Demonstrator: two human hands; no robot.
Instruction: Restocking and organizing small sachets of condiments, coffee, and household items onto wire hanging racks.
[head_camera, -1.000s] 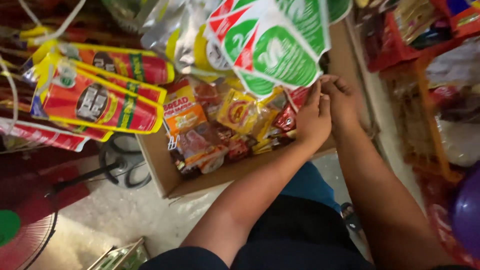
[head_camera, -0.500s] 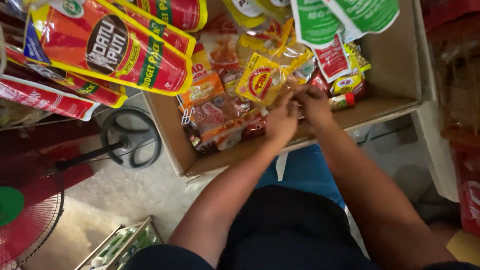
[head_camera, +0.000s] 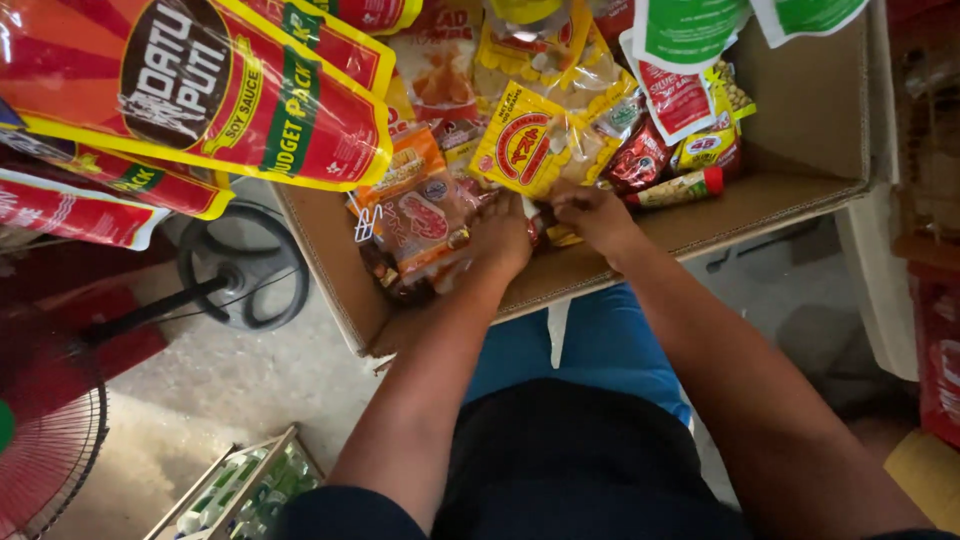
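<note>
Seen from above, a person leans over an open cardboard box packed with snack packets. The left hand and right hand are close together at the near edge of the pile, fingers curled down among the packets just below a yellow packet with a red round label; whether either hand has hold of anything cannot be told. A clear packet with a pink label lies just left of the left hand, and a dark red packet and a small red-capped bottle lie to the right. Large red and yellow hanging pouches block the far left of the view, and green and white pouches hang over the far side of the box. A red fan stands on the floor at the near left.
</note>
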